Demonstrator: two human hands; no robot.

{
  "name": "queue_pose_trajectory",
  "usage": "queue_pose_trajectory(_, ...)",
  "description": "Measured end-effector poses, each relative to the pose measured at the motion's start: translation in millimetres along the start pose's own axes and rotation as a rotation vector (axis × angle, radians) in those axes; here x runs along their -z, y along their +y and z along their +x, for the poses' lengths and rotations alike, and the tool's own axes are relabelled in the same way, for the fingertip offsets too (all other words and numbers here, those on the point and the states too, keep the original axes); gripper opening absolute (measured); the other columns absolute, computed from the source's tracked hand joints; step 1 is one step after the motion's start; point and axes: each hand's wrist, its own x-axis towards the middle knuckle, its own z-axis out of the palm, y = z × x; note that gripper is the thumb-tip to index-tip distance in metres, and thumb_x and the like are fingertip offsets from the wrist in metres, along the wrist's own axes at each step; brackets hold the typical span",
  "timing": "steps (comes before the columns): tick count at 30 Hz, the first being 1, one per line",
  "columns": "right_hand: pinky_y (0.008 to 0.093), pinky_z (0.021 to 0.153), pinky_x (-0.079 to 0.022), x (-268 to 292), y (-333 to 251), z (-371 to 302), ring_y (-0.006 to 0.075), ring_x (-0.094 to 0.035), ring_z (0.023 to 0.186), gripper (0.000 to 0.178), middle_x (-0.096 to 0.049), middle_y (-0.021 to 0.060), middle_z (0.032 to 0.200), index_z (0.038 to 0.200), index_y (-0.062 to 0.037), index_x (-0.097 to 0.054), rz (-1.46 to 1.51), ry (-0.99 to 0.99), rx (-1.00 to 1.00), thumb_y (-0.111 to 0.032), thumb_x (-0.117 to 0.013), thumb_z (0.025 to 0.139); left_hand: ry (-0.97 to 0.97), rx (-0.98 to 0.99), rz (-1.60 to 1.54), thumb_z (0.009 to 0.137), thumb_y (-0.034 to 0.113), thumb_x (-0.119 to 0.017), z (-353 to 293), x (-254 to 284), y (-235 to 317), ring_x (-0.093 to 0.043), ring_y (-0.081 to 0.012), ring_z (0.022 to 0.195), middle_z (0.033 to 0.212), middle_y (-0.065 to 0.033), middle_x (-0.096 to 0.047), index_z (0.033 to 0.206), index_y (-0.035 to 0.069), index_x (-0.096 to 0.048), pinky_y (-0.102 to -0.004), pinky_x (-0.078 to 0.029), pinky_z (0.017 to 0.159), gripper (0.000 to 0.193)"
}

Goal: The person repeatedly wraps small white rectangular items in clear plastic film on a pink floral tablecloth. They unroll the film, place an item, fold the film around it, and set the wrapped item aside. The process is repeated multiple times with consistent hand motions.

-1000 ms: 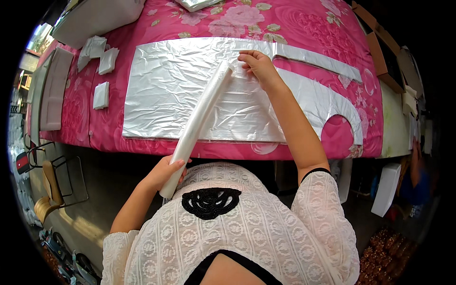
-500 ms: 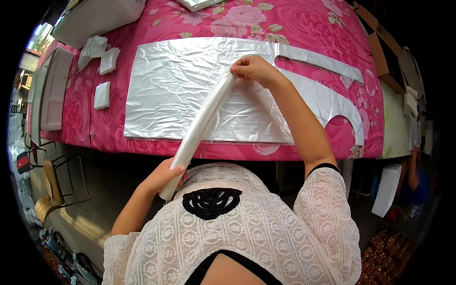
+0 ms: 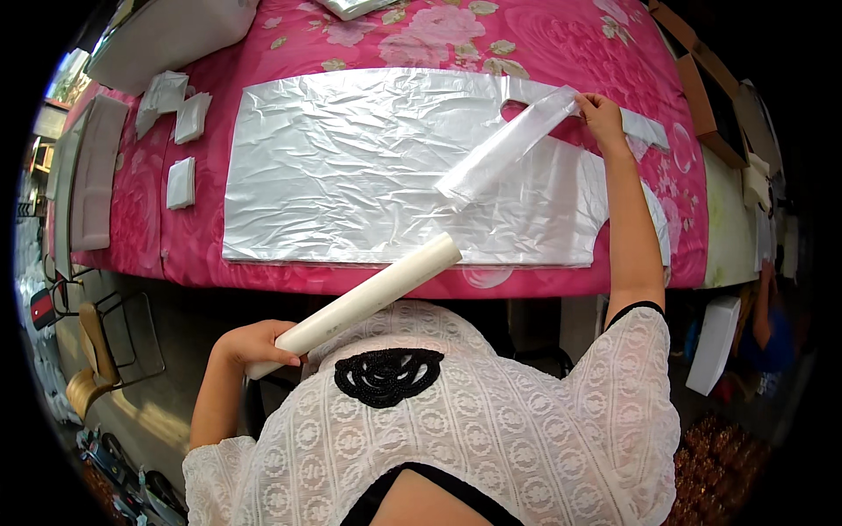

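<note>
My left hand (image 3: 254,344) is wrapped round the lower end of a stiff white tube (image 3: 360,302), which slants up to the right over the table's near edge. At the far right of the sheet, my right hand (image 3: 603,123) pinches one end of a folded strip of thin, whitish plastic film (image 3: 509,145). The strip's other end hangs down to the left, apart from the tube. Beneath it lies a large, crinkled, silvery-white plastic sheet (image 3: 342,175), flat on the table, with straps and curved cut-outs at its right end like an apron. Whether it has several layers is unclear.
A pink floral cloth (image 3: 438,31) covers the table. Small folded white packets (image 3: 181,182) lie at the left, near white foam boxes (image 3: 167,44). Cardboard boxes (image 3: 710,110) stand at the right edge. A chair (image 3: 96,346) is on the floor at left; another person (image 3: 767,337) is far right.
My right hand has moved right with the film strip, which is now off the tube. The tube's top end has dropped toward me, and my left hand has shifted left and slightly down.
</note>
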Motion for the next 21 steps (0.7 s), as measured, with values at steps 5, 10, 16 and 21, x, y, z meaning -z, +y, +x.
queue_pose_trajectory(5, 0.0205, 0.053, -0.039, -54, -24, -15, 0.005, -0.048, 0.058, 0.016, -0.059, -0.0014, 0.07, 0.088, -0.0004, -0.066, 0.078, -0.133, 0.124, -0.016, -0.064, 0.086, 0.195, -0.143, 0.717, 0.068, 0.023, -0.078, 28, 5, 93, -0.062, -0.0167, 0.084, 0.087, -0.0094, -0.065, 0.103, 0.0, -0.06, -0.0312, -0.047, 0.076, 0.045)
queue_pose_trajectory(10, 0.0215, 0.057, -0.043, -105, -65, -31, 0.0057, -0.05, 0.062, 0.018, -0.061, -0.0012, 0.074, 0.089, -0.0003, -0.066, 0.15, -0.35, 0.019, -0.018, -0.065, 0.085, 0.588, -0.323, 1.326, 0.066, 0.02, -0.074, 64, -1, 165, -0.06, -0.0304, 0.09, 0.095, -0.0121, -0.063, 0.105, 0.006, -0.061, -0.0389, -0.047, 0.082, 0.043)
queue_pose_trajectory(16, 0.0226, 0.061, -0.045, -119, -81, -28, 0.0069, -0.053, 0.066, 0.02, -0.062, -0.0004, 0.075, 0.09, -0.0006, -0.066, 0.023, -0.392, 0.134, -0.02, -0.066, 0.084, 0.522, -1.137, 1.566, 0.07, 0.021, -0.073, 117, 0, 156, -0.054, -0.0265, 0.104, 0.11, -0.0081, -0.056, 0.109, 0.006, -0.059, -0.0382, -0.046, 0.087, 0.043)
queue_pose_trajectory(21, 0.0236, 0.062, -0.046, -121, -81, -26, 0.0082, -0.054, 0.066, 0.02, -0.063, 0.001, 0.076, 0.09, -0.0013, -0.066, -0.019, -0.385, 0.113, -0.02, -0.065, 0.084, 0.315, -0.936, 1.658, 0.079, 0.051, -0.056, 137, -14, 126, -0.035, -0.0303, 0.13, 0.136, -0.0182, -0.04, 0.13, -0.004, -0.041, -0.0419, -0.026, 0.108, 0.076)
